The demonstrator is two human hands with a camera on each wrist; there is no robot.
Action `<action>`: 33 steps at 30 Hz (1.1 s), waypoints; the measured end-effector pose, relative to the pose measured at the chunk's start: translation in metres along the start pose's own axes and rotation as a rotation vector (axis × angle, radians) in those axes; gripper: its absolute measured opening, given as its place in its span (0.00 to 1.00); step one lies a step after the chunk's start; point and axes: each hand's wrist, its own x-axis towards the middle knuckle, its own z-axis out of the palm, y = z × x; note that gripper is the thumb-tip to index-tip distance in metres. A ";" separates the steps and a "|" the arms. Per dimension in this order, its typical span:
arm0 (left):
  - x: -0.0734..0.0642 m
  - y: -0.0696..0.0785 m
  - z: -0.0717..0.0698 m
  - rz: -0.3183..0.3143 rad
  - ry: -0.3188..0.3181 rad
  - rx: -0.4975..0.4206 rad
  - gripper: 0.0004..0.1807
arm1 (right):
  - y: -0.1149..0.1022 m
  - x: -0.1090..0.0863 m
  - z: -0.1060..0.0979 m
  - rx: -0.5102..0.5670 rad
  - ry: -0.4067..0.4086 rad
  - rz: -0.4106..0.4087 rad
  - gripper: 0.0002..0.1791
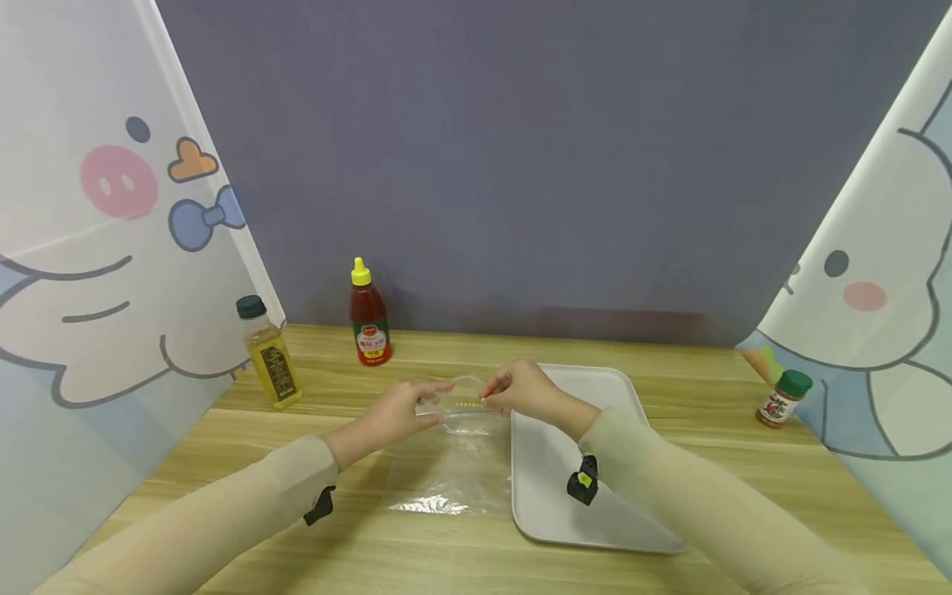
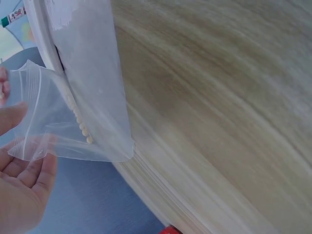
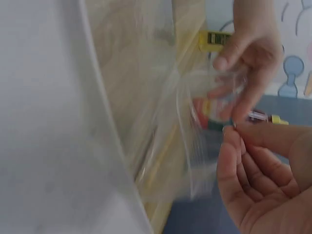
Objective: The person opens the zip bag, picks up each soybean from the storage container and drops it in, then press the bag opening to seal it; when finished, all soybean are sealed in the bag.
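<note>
A clear zip bag (image 2: 105,92) slants up from the table, its lower part flat on the wood in the head view. Small pale beads (image 2: 82,127) line up in a row inside it. At the bag's mouth is my left hand (image 1: 399,411), thumb and fingers spread apart, fingertips showing through the plastic in the left wrist view. Opposite it, over the white tray's (image 1: 554,512) edge, my right hand (image 1: 526,388) brings thumb and forefinger together in a pinch. A tiny pale spot shows at those fingertips; I cannot tell what they hold.
A bottle of yellow oil (image 1: 275,364) stands at the left and a red sauce bottle (image 1: 369,318) at the back. The tray lies under my right forearm. Far right, a small green-capped jar (image 1: 783,398) stands near the side panel (image 1: 885,430). A grey panel (image 1: 476,165) closes the back.
</note>
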 end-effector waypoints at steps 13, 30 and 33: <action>0.000 -0.001 -0.001 0.007 -0.011 -0.006 0.28 | -0.013 0.005 0.013 -0.036 0.074 0.016 0.06; -0.002 -0.004 -0.002 0.001 -0.002 -0.002 0.30 | 0.036 -0.020 -0.052 0.119 0.085 0.140 0.12; -0.002 -0.003 -0.002 -0.004 -0.002 0.000 0.29 | 0.048 -0.027 -0.059 0.093 0.060 0.153 0.14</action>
